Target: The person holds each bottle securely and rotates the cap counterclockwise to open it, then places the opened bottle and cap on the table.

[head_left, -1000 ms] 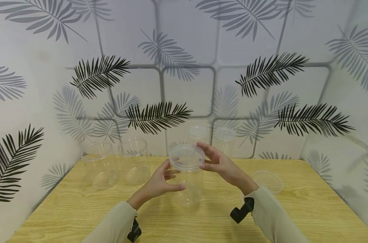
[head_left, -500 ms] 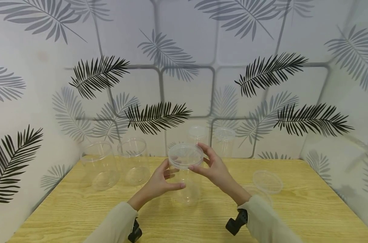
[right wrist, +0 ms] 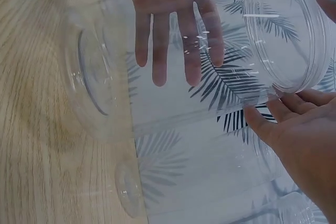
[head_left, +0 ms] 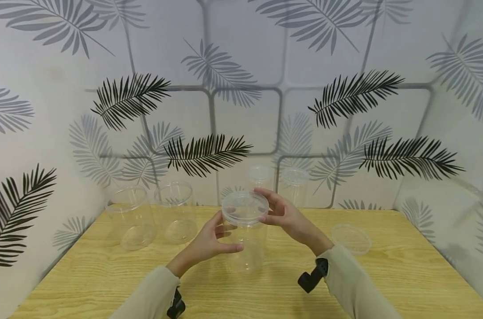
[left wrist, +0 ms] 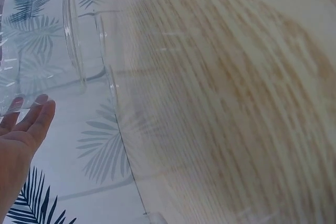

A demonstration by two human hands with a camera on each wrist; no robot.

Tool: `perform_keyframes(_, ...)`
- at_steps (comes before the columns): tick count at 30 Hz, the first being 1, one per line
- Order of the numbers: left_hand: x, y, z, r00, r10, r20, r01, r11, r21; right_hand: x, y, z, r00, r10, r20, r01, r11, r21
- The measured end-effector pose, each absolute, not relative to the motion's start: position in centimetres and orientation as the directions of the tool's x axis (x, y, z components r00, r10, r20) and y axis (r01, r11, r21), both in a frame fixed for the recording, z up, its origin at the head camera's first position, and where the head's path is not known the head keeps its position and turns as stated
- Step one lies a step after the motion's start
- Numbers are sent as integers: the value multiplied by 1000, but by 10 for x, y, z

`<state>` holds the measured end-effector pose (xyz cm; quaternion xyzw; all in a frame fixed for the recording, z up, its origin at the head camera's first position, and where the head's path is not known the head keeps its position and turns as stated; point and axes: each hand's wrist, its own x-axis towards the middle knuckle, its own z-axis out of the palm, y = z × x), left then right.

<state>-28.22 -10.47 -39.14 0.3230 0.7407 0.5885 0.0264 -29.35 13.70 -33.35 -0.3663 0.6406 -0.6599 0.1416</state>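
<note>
A clear plastic jar (head_left: pixel 247 252) stands in the middle of the table, with a clear round lid (head_left: pixel 245 208) on its top. My left hand (head_left: pixel 205 243) holds the jar's side, its thumb in front and its fingers reaching behind; the right wrist view shows those fingers through the clear wall. At the lid's right edge, my right hand (head_left: pixel 291 221) grips the rim between thumb and fingers. Part of the left hand (left wrist: pixel 21 140) shows against the jar in the left wrist view. Whether the lid sits fully down is hard to tell.
Two lidless clear jars (head_left: pixel 131 221) (head_left: pixel 175 217) stand at the back left. Behind the right hand are two narrower jars with lids (head_left: pixel 295 176) (head_left: pixel 259 172). A loose lid (head_left: pixel 351 239) lies on the wooden table (head_left: pixel 106 274) at right. A leaf-patterned wall (head_left: pixel 241 119) rises behind.
The right hand's thumb goes onto the front of the lid's rim, then back to its right edge, while the forearm shifts slightly. The left hand keeps its hold on the jar.
</note>
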Motion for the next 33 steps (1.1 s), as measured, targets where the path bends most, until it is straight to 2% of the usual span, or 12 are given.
perform_keyframes(4, -282, -105, -392, -800, 497, 337, 441, 105, 891, -291, 137, -336, -703, -639, 313, -294, -140, -946)
perform_keyframes(13, -282, -105, -390, -815, 464, 347, 441, 110, 891, -273, 128, -340, -836, -428, 343, -385, 14, -923)
perform_keyframes(20, -283, -103, -390, -817, 462, 346, 442, 116, 890, -269, 120, -340, -878, -351, 326, -373, 73, -925)
perform_keyframes(23, -283, -103, -390, -814, 471, 339, 437, 113, 893, -270, 119, -338, -873, -356, 333, -384, 81, -920)
perform_keyframes(27, -282, -104, -388, -807, 487, 335, 434, 103, 895, -275, 124, -335, -838, -429, 337, -401, 67, -914)
perform_keyframes(33, -282, -106, -388, -787, 525, 324, 422, 74, 904, -290, 136, -333, -726, -623, 290, -318, -70, -946)
